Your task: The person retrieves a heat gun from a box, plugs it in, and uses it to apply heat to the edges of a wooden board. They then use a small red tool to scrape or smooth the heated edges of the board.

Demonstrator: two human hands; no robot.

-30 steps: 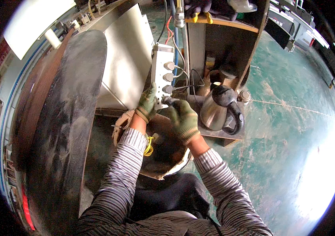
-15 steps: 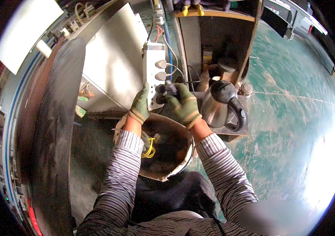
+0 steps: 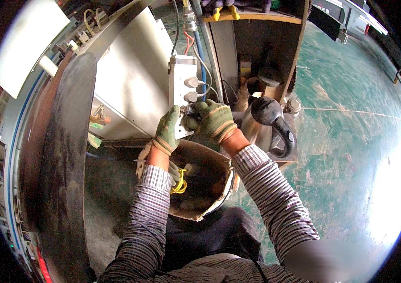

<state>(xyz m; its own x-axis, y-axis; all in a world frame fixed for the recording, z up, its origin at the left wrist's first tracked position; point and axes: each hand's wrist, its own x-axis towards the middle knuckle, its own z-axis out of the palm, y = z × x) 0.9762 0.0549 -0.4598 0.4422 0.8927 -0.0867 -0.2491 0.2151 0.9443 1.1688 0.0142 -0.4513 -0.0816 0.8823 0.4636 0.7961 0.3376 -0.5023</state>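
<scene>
A white power strip (image 3: pixel 180 70) hangs upright with grey plugs (image 3: pixel 191 82) in its upper sockets and cords running off it. My left hand (image 3: pixel 165 129) is in a green knit glove, closed on the strip's lower left edge. My right hand (image 3: pixel 214 120), also gloved, is closed around a dark plug (image 3: pixel 190 113) pressed against the lower sockets; its fingers partly hide the plug. A steel kettle with a black lid and handle (image 3: pixel 261 134) stands just right of my right hand.
A cardboard bin (image 3: pixel 200 198) holds yellow cord (image 3: pixel 179 181). Behind are a wooden cubby (image 3: pixel 252 18) with gloves and jars, a white metal cabinet (image 3: pixel 132 75) and pipes. A long dark panel (image 3: pixel 61 165) runs down the left, beside green floor (image 3: pixel 342 141) at right.
The strip and my left hand sit further left in view. My right hand has turned inward, its back now showing, with the plug nearer the sockets.
</scene>
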